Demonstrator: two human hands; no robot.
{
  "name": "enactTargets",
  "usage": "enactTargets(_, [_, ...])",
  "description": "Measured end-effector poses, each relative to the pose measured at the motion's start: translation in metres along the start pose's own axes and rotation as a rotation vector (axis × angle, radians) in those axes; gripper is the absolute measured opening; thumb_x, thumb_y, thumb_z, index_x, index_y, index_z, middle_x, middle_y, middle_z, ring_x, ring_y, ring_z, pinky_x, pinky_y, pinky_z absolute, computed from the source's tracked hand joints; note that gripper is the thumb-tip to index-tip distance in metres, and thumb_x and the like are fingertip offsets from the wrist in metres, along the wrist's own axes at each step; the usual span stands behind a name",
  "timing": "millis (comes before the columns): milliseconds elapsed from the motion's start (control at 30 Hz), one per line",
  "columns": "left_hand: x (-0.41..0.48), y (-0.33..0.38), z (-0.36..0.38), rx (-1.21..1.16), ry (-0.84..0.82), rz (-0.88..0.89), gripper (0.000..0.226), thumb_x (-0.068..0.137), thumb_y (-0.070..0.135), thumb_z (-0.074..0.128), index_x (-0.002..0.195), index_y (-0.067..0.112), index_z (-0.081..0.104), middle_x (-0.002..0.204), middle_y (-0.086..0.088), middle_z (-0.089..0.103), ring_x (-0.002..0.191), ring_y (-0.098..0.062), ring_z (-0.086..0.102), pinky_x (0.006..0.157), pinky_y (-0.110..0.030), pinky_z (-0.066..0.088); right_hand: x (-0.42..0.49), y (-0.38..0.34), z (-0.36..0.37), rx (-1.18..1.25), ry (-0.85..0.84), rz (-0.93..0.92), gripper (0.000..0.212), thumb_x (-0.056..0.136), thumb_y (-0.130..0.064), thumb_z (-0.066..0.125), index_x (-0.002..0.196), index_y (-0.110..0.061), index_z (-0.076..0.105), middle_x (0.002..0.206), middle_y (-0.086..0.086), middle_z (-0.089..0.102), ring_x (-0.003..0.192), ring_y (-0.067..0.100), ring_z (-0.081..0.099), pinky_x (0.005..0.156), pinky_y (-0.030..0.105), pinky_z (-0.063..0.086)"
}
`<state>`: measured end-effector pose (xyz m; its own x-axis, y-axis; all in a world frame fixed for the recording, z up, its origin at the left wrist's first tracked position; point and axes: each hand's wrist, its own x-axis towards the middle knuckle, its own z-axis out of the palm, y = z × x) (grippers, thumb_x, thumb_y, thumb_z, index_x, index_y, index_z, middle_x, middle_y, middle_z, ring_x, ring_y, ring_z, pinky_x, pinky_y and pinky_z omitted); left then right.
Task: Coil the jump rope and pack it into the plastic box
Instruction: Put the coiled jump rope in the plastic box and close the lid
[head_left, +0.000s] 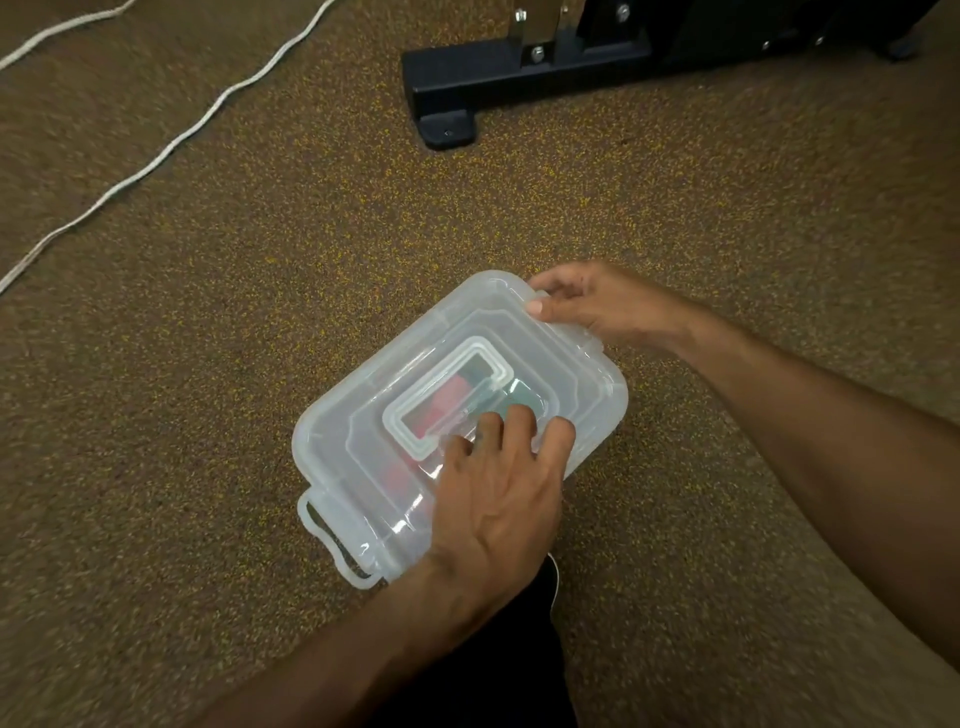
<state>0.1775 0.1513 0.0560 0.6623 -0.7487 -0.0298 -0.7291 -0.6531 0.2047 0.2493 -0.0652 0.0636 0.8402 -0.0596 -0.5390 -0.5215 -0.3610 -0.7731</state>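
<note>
The clear plastic box (353, 431) lies on the floor with its lid on and a folded handle in the lid's middle. Blurry red and green shapes show through the lid. My left hand (498, 488) rests flat on the lid, its straight fingers pressing near the handle. At the box's far right end, my right hand (597, 306) curls its fingers and thumb round the latch there. The near left latch (332, 545) sticks out from the box. A white rope (171, 145) lies loose across the floor at the upper left, apart from the box.
The floor is brown speckled rubber (675, 208). A black metal equipment base (519, 78) with bolts stands at the top, beyond the box. A second stretch of white rope (52, 31) crosses the top left corner. My dark-clad leg (493, 675) is at the bottom.
</note>
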Motion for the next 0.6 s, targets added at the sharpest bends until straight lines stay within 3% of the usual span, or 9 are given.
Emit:
enactTargets(133, [0.005, -0.003, -0.001, -0.021, 0.005, 0.011, 0.041, 0.071, 0.021, 0.076, 0.103, 0.016, 0.051, 0.091, -0.009, 0.057, 0.076, -0.027, 0.053, 0.058, -0.04, 0.046, 0.002, 0.001, 0.0, 0.053, 0.033, -0.009, 0.028, 0.093, -0.022, 0.066, 0.12, -0.022, 0.068, 0.105, -0.003, 0.072, 0.095, 0.015, 0.072, 0.075, 0.03, 0.06])
enactTargets(267, [0.015, -0.01, -0.007, -0.01, 0.039, -0.004, 0.036, 0.074, 0.023, 0.071, 0.104, 0.014, 0.053, 0.092, -0.009, 0.057, 0.078, -0.027, 0.054, 0.059, -0.041, 0.049, 0.016, -0.002, 0.008, 0.069, 0.158, -0.067, 0.03, 0.09, -0.028, 0.07, 0.119, -0.022, 0.07, 0.105, -0.002, 0.069, 0.097, 0.017, 0.07, 0.085, 0.039, 0.06])
enactTargets(467, [0.021, -0.019, -0.006, 0.02, 0.05, -0.003, 0.036, 0.073, 0.019, 0.075, 0.101, 0.013, 0.053, 0.091, -0.009, 0.057, 0.076, -0.027, 0.053, 0.056, -0.04, 0.049, 0.017, -0.007, 0.009, 0.18, 0.198, -0.147, 0.023, 0.094, -0.018, 0.065, 0.117, -0.017, 0.07, 0.09, -0.009, 0.069, 0.081, 0.005, 0.069, 0.077, 0.03, 0.06])
enactTargets(533, [0.022, -0.021, -0.002, 0.011, 0.019, -0.013, 0.04, 0.075, 0.025, 0.076, 0.105, 0.015, 0.051, 0.095, -0.009, 0.056, 0.08, -0.027, 0.054, 0.059, -0.042, 0.052, 0.017, -0.002, 0.008, 0.156, 0.213, -0.134, 0.024, 0.094, -0.018, 0.065, 0.118, -0.02, 0.07, 0.089, -0.012, 0.07, 0.081, 0.004, 0.07, 0.077, 0.031, 0.06])
enactTargets(600, [0.024, -0.021, 0.001, -0.006, -0.025, -0.02, 0.05, 0.075, 0.043, 0.078, 0.109, 0.018, 0.05, 0.1, -0.008, 0.057, 0.086, -0.027, 0.055, 0.064, -0.043, 0.054, 0.018, 0.003, 0.007, 0.141, 0.23, -0.111, 0.024, 0.093, -0.02, 0.067, 0.117, -0.023, 0.07, 0.086, -0.015, 0.07, 0.08, 0.002, 0.069, 0.075, 0.03, 0.058])
